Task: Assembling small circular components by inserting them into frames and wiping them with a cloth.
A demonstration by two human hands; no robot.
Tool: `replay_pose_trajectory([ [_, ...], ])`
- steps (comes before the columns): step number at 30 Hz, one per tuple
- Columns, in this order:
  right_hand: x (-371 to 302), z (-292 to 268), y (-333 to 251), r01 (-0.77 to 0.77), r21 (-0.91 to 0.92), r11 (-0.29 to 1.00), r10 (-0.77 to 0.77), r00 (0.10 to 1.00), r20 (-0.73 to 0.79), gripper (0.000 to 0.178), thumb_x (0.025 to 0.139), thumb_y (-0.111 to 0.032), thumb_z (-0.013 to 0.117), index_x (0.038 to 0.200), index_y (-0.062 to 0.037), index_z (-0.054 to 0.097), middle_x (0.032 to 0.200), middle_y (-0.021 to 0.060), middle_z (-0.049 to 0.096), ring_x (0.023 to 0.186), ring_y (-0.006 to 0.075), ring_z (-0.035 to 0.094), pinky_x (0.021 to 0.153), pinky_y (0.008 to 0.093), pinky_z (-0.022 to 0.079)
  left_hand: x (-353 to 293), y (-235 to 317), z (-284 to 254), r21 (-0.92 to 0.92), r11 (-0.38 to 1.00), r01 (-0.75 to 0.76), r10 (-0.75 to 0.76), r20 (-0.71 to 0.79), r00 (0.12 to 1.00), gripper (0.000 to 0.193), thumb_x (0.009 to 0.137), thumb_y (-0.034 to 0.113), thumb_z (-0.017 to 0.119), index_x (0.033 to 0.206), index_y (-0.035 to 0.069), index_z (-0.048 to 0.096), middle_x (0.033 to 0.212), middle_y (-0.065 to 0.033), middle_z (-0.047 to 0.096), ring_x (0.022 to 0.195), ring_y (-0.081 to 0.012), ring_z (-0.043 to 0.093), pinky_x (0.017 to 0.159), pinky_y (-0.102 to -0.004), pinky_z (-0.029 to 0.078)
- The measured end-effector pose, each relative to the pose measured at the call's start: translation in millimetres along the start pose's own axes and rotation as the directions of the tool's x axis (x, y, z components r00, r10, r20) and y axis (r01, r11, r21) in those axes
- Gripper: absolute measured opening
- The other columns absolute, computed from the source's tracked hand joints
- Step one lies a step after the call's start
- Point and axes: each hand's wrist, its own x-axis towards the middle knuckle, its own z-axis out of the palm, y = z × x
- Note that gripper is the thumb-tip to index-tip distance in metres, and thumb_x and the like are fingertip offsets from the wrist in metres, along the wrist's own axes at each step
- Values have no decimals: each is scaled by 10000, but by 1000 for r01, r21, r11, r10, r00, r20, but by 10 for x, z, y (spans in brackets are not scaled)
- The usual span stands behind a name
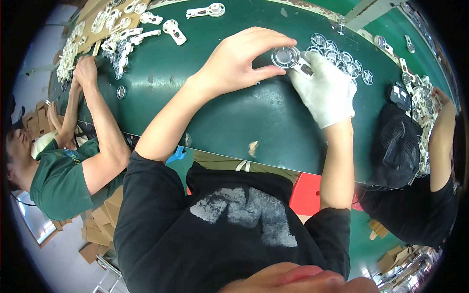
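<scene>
My bare left hand [237, 61] spans a round clear ring cover [285, 57], thumb at its lower edge and forefinger at its upper edge. The cover sits at the round head of a white plastic handle part [306, 68], which looks like a small handheld fan housing. My right hand [325, 93], in a white glove, is closed around that handle; its fingers partly hide it. Whether the cover is fixed to the head I cannot tell. Just beyond and right of the glove lies a loose cluster of clear ring covers [346, 57].
White handle parts [174, 32] lie across the far left of the green table [234, 122], beside brown cardboard [90, 22]. Co-workers' arms [100, 105] reach in at left and right. A black mesh bag [396, 141] and a heap of white parts [425, 105] stand right.
</scene>
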Motion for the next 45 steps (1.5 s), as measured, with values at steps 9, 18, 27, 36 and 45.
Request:
replay_pose_trajectory([
  [9,-20,114,-1,70,-32,997,-69,997,36,290,896,-334,721,1065,-100,748,897,136,751,812,331,736,707,410,574,-190,45,18,-198,949,247,-250,11,968,492,797,79,846,1268,79,703,1238,-66,736,1084,-214,721,894,-342,607],
  [18,-36,198,10,108,-9,994,-108,992,-61,271,883,-320,748,1045,-102,752,854,124,749,773,328,737,679,413,579,-197,6,8,-276,943,186,-192,7,981,436,809,10,810,1230,53,708,1271,-91,727,1130,-216,718,922,-339,599],
  [27,-70,156,-68,69,30,997,-69,998,-12,301,889,-302,740,1087,-76,733,844,153,746,785,319,745,691,406,579,-187,20,-21,-329,931,156,-162,11,987,407,788,-19,806,1180,25,707,1248,-118,732,1146,-259,715,976,-345,578],
  [36,18,17,-1,-333,393,857,33,797,603,373,1002,-407,611,978,-42,680,728,90,673,619,176,640,614,320,491,-224,15,57,-373,924,-83,93,8,996,516,815,-57,769,1299,3,599,1302,-189,688,1267,-361,638,1053,-437,537],
  [45,-148,233,-51,275,242,930,-287,958,17,285,979,-382,650,1122,-144,713,847,147,704,744,344,704,623,432,545,-259,147,155,-842,389,373,-385,219,897,350,988,178,696,1249,-53,670,1283,-182,687,1197,-241,654,1042,-360,511],
])
